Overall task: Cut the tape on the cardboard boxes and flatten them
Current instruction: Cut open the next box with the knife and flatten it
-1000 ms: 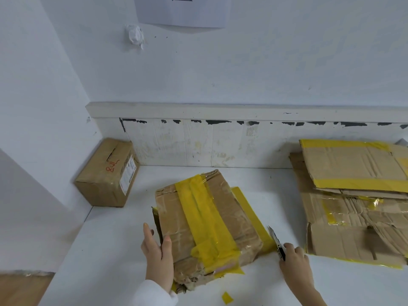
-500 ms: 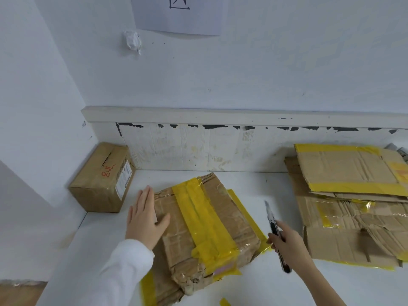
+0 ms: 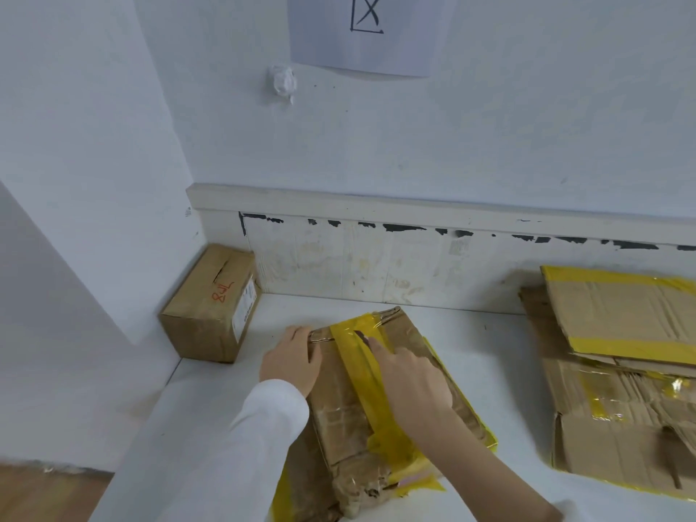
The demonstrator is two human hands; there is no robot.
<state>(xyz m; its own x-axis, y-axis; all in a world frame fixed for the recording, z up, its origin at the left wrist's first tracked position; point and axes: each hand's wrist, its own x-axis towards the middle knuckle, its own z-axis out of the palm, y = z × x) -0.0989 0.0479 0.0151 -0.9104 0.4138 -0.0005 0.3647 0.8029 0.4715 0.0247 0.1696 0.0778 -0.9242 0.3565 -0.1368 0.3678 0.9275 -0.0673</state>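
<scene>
A crumpled cardboard box (image 3: 341, 416) lies in front of me on the white table, wrapped lengthwise by a wide yellow tape band (image 3: 357, 356). My left hand (image 3: 292, 359) rests on the box's far left corner, its fingers over the edge. My right hand (image 3: 408, 378) grips a utility knife; its blade tip (image 3: 363, 336) lies on the yellow tape near the far end of the box. The knife's handle is hidden inside the hand.
A small sealed cardboard box (image 3: 212, 303) with red writing stands in the left corner against the wall. A stack of flattened boxes (image 3: 621, 371) with yellow tape lies at the right. The white table (image 3: 501, 389) ends at a wall with a worn baseboard behind.
My right hand moved the knife from beside the box onto the yellow tape on top. My left hand slid up to the box's far left corner. The view moved closer.
</scene>
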